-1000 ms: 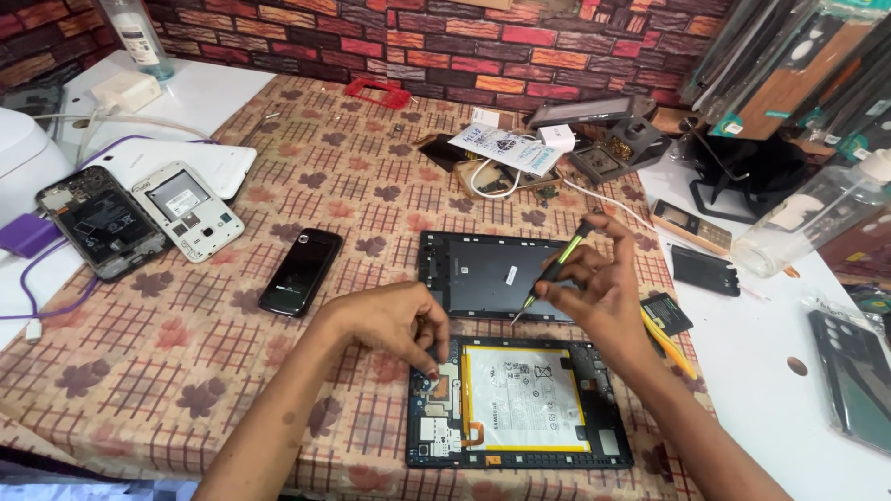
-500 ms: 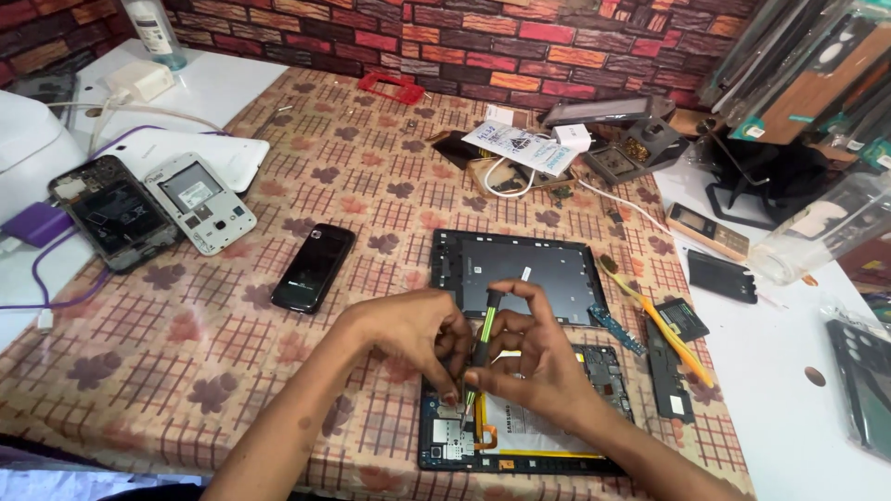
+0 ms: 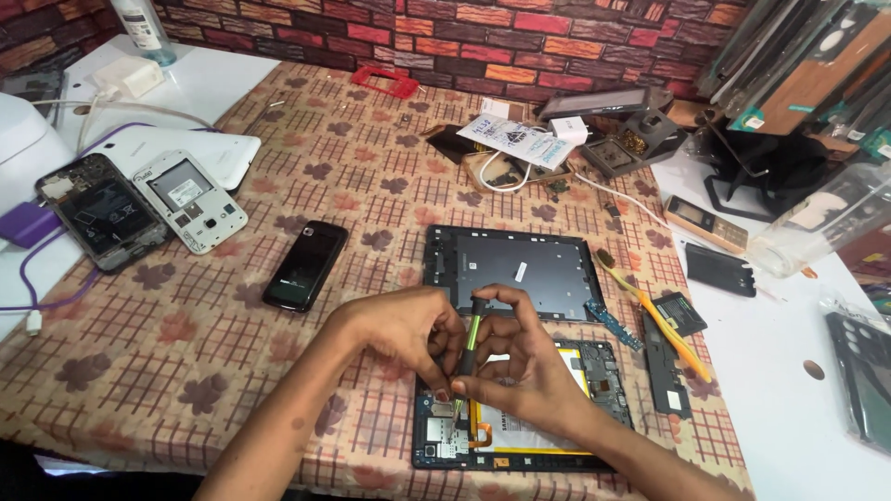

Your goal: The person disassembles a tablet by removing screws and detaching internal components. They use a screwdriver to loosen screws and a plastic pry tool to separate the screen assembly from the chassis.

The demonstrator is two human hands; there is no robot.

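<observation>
In the head view, both hands meet over the opened tablet point(image 3: 520, 408) at the table's near edge. The right hand point(image 3: 520, 357) pinches a green-handled screwdriver point(image 3: 467, 357) upright, its tip down on the tablet's left side. The left hand point(image 3: 404, 329) curls beside it, fingertips touching the shaft. The tablet's back cover point(image 3: 510, 269) lies just behind.

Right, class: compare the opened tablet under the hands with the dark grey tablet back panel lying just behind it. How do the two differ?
The opened tablet with the white battery shows circuit boards and a yellow-edged cell; the dark grey tablet back panel is a plain, flat surface. The tablet is partly covered by the left hand and right hand, which hold a green-and-black screwdriver down onto it; the panel lies untouched. Both are rectangular and lie flat on the patterned tablecloth.
</observation>
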